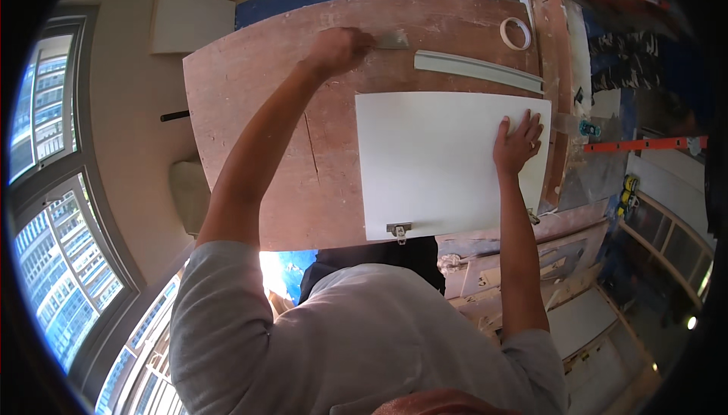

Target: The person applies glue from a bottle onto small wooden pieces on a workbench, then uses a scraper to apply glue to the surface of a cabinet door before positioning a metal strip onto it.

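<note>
The left hand (337, 49) was closed around the handle of a putty knife (390, 40), its blade lying on the plywood worktop (258, 97) beyond the white cabinet door (432, 165). The right hand (518, 142) lay flat and spread on that door's far right part. The door's face looked clean; the work seemed barely started. A grey trim strip (478, 71) and tape roll (515, 33) lay beyond the door.

Surface (265, 81): worn reddish plywood, rough, matt, streaked with white filler.
Panel (440, 157): smooth matt white board.
Hinge (399, 230): dull metal.
Scraper (390, 40): grey metal blade.
Tape roll (516, 34): pale paper.
</note>
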{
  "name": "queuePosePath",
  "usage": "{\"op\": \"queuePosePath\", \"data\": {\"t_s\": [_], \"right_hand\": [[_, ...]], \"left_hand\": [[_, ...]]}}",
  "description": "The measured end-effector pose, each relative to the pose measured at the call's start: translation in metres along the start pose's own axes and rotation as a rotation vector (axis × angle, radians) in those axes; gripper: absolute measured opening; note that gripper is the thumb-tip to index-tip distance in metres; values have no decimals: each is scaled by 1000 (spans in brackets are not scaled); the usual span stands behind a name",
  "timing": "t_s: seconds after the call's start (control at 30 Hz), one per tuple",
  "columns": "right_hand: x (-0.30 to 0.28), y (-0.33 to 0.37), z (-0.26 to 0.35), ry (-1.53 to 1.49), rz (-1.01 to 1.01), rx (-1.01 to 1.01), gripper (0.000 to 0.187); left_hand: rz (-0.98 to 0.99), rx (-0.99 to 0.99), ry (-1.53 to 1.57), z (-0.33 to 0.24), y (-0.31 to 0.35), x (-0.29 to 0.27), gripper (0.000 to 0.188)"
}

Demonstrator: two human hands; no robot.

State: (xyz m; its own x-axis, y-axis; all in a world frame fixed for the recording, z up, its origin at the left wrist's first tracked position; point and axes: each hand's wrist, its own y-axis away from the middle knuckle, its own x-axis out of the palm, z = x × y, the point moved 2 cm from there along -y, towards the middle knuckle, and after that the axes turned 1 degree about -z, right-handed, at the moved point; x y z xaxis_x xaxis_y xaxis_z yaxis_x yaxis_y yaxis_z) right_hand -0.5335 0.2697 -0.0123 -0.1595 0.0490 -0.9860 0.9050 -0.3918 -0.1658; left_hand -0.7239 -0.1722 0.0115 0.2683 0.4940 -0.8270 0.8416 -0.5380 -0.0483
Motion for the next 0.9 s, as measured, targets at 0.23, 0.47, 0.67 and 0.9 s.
{"op": "queuePosePath", "data": {"t_s": [0.23, 0.47, 0.67, 0.9], "right_hand": [[2, 6, 0, -120, -12, 32, 68], [-24, -77, 93, -521, 89, -491, 64], [-5, -111, 78, -333, 302, -591, 53], [-1, -130, 50, -468, 439, -506, 43]], "left_hand": [[46, -286, -161, 54, 184, -101, 22], [9, 100, -37, -44, 26, 11, 21], [104, -44, -206, 20, 81, -58, 20], [57, -63, -232, -15, 47, -31, 23]]}}
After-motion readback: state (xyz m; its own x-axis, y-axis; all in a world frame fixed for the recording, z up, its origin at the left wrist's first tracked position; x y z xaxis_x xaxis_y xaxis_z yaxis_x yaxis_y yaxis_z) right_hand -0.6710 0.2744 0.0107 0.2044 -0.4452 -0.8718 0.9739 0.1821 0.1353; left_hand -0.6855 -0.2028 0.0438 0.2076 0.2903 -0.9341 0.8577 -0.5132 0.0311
